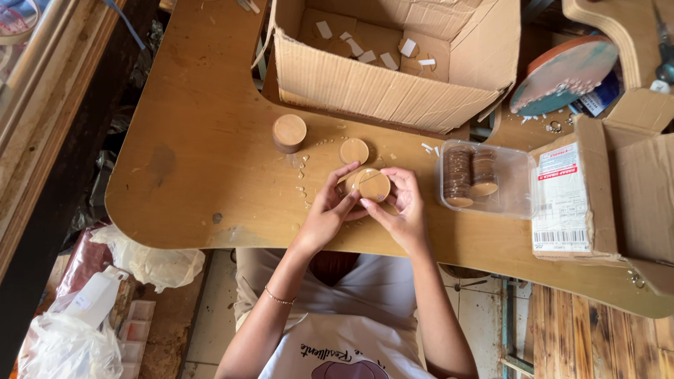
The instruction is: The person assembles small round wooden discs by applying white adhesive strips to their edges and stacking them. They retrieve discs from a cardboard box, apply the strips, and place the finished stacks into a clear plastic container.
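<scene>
Both hands, left hand (326,210) and right hand (400,207), grip a round wooden disc (373,185) just left of the clear plastic tub (519,175); steadying it against the worktop (203,161) seems wise.

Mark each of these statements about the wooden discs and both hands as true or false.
1. Both hands, left hand and right hand, hold the round wooden piece. True.
2. The clear plastic tray is empty. False: it holds stacked wooden discs.
3. A short wooden cylinder stands apart on the table. True.
4. The large cardboard box is closed. False: its flaps are open.
</scene>
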